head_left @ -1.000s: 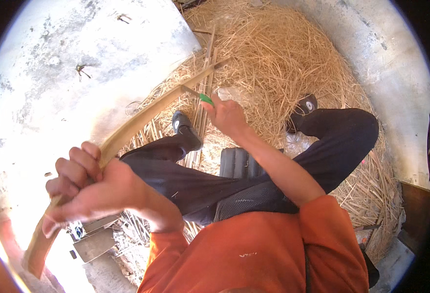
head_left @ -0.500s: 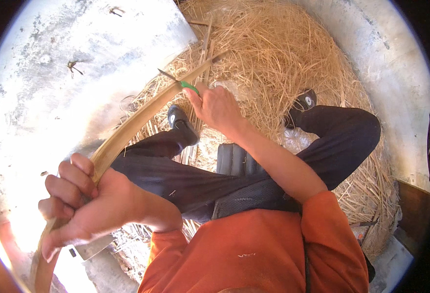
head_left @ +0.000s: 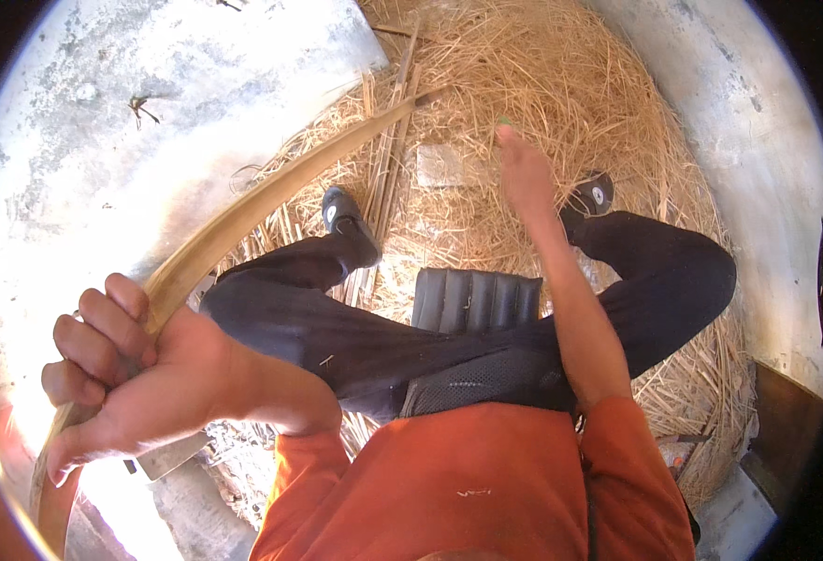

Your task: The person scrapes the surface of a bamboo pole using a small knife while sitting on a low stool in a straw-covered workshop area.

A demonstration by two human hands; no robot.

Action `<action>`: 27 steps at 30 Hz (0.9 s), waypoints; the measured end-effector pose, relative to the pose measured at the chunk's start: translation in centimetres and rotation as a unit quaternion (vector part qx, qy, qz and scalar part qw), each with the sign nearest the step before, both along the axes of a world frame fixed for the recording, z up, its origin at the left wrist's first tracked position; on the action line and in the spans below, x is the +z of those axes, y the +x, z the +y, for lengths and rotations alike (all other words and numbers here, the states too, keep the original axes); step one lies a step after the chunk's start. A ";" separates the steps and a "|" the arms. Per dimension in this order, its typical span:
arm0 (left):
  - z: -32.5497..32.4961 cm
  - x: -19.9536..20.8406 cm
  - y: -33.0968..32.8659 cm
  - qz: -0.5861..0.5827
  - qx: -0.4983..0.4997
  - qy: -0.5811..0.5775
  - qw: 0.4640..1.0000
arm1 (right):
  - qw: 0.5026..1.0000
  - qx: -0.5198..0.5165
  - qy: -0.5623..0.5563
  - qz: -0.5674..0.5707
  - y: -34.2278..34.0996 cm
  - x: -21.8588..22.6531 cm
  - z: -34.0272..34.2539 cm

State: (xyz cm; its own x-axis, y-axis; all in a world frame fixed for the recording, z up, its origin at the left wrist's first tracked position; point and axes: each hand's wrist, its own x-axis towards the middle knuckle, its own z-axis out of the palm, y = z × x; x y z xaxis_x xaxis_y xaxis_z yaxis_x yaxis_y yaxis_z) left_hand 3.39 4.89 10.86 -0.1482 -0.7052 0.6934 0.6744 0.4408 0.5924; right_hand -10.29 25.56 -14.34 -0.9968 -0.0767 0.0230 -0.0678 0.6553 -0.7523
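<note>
A long tan bamboo strip (head_left: 267, 192) slants from the lower left up to the straw ahead of me. My left hand (head_left: 136, 360) has its fingers wrapped round it near the lower end. My right hand (head_left: 529, 179) is closed, stretched out over the straw and apart from the strip. At its thumb shows a bit of green, the handle of a small knife (head_left: 504, 121); the blade cannot be made out. The strip's far tip is dark and lies over the straw.
Shavings and straw (head_left: 561, 84) cover the floor, with several thin strips (head_left: 395, 154) beside my left foot. A pale scuffed panel (head_left: 84, 159) stands at left, a curved pale wall (head_left: 758, 150) at right. Between my legs sits a dark ribbed pad (head_left: 477, 299).
My right hand and the knife have left the strip, swinging right and outward over the straw. The left hand has shifted slightly left and up, still gripping the strip.
</note>
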 end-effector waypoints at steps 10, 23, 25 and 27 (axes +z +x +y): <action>1.1 -0.1 -0.6 -0.021 0.059 -0.033 0.998 | 0.971 0.221 -0.094 0.018 1.2 5.2 -8.9; 1.4 0.1 0.4 -0.027 0.002 -0.039 0.999 | 0.985 0.122 0.037 0.114 -1.9 -3.2 -5.8; 1.9 -0.1 1.1 -0.012 -0.088 -0.047 0.995 | 0.988 0.127 0.002 0.086 -0.9 -2.7 -5.5; 3.2 0.0 -0.2 -0.038 0.056 -0.048 0.997 | 0.987 0.135 -0.038 0.084 -0.8 -2.6 -4.7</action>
State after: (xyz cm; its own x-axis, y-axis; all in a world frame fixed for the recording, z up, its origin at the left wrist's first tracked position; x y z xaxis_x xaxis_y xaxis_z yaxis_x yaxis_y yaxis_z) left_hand 3.14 8.07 10.83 -0.1271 -0.6518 0.7477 0.5718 0.5678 0.5922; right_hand -11.08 20.90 -16.91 -0.9218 -0.3312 0.2015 -0.3599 0.5380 -0.7622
